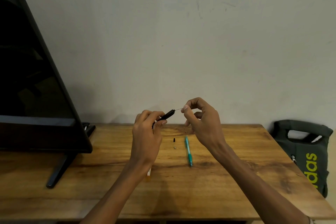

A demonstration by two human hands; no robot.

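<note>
Nearest: a wooden table (181,196), front edge cut off by the frame. Under the left forearm, one orange stick-like item (149,175), mostly hidden, impossible to identify. Further in, one teal pen (188,151), flat on the wood, lengthwise away from the viewer. Just left of it, two tiny loose pieces: one black cap (174,139) and one silvery bit (174,147), too small to make out.

Above these, clear of the table, two hands. Left hand (147,132): fingers curled round one black pen barrel (166,115), free end raised toward the other hand. Right hand (201,120): thumb and forefinger pinching one thin rod (179,109), its other end at the barrel's tip; inside or merely touching, impossible to tell. Remaining fingers loosely curled.

Far left: one black screen (36,78), dark, cut off at top and left, on a slanted foot (58,167). Behind its corner, something small and black (88,127), partly hidden.

Beyond the table's right edge: one dark bag (307,151), yellow-green letters "das" legible, start of the word hidden by the table.

Farthest: a pale wall (163,23), faintly scuffed.
</note>
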